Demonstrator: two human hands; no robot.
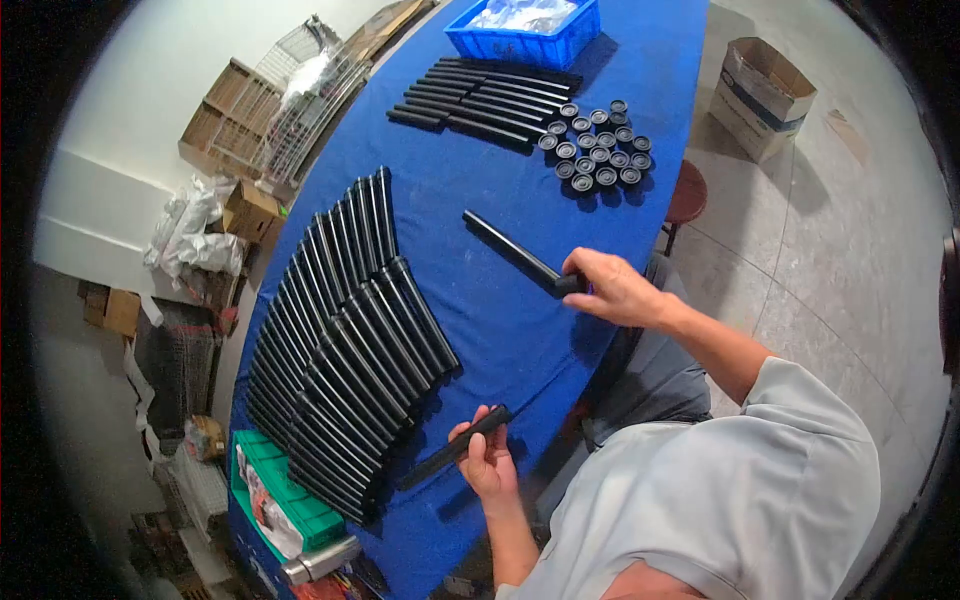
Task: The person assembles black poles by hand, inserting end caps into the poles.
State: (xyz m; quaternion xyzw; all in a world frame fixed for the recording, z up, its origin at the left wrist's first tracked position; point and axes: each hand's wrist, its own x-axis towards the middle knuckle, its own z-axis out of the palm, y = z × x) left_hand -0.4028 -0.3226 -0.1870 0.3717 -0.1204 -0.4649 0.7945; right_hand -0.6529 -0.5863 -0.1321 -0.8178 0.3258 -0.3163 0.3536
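Observation:
My left hand is closed around a short black tube, held slanted over the near edge of the blue cloth. Farther right, my right hand grips one end of another black tube, whose far end points up and left. A dark, wider piece sits at the gripped end, partly hidden by the fingers. Left of both hands lie many black tubes in two side-by-side rows. Round black caps are grouped beyond my right hand, beside a stack of thinner black tubes.
A blue crate with plastic-wrapped contents stands at the table's far end. At the near left is a green bin. A cardboard box and a red stool are on the floor at right. Cartons and wire racks line the left wall.

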